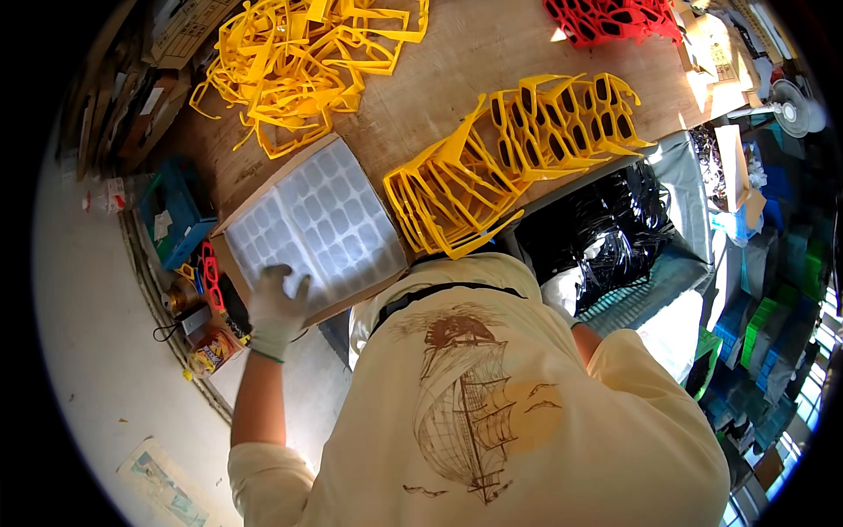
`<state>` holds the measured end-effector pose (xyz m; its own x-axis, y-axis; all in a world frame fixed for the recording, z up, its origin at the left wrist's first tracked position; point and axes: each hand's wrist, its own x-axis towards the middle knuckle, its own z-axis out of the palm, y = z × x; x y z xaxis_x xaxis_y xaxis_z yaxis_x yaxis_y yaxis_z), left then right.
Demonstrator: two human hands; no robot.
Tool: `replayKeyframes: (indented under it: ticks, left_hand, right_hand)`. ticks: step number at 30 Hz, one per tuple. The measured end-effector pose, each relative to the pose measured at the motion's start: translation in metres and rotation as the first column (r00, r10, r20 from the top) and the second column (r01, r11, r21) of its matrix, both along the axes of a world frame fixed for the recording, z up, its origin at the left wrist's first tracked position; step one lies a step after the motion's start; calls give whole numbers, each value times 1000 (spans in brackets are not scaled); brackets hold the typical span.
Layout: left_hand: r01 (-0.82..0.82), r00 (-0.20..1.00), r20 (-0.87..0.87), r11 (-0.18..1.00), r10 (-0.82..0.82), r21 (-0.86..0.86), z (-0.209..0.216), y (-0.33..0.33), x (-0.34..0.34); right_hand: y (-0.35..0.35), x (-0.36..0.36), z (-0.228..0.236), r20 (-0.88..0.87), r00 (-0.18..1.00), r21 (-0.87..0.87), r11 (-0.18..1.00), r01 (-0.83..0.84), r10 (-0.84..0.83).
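My left hand (279,303), in a pale glove, is at the near left corner of a shallow cardboard box (226,255). Its fingers are apart and nothing shows between them. Inside the box, rows of dark rounded lenses show through a whitish translucent sheet (316,220). My right hand (562,292), gloved too, is partly hidden by my shirt and reaches the near edge of the shiny black plastic (606,233) in a crate; its fingers cannot be made out. Yellow sunglasses frames without lenses (452,189) stand in a row beside the box.
Yellow sunglasses with dark lenses (562,123) continue that row. A tangled heap of yellow frames (290,66) lies at the far left, red sunglasses (610,19) at the far right. A teal crate (178,211) stands left; a fan (795,107) is at right.
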<state>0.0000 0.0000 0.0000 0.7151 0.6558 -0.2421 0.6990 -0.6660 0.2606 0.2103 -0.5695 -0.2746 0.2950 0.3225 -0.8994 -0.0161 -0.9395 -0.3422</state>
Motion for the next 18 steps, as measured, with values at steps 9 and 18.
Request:
replayKeyframes:
  ticks: [9, 18]
  left_hand:
    - [-121, 987, -128, 975, 98, -188, -116, 1, -41]
    - [-32, 999, 3, 941, 36, -336, -113, 36, -53]
  right_hand:
    - [10, 0, 5, 75, 997, -189, 982, 11, 3]
    - [134, -44, 144, 648, 736, -252, 857, 449, -195]
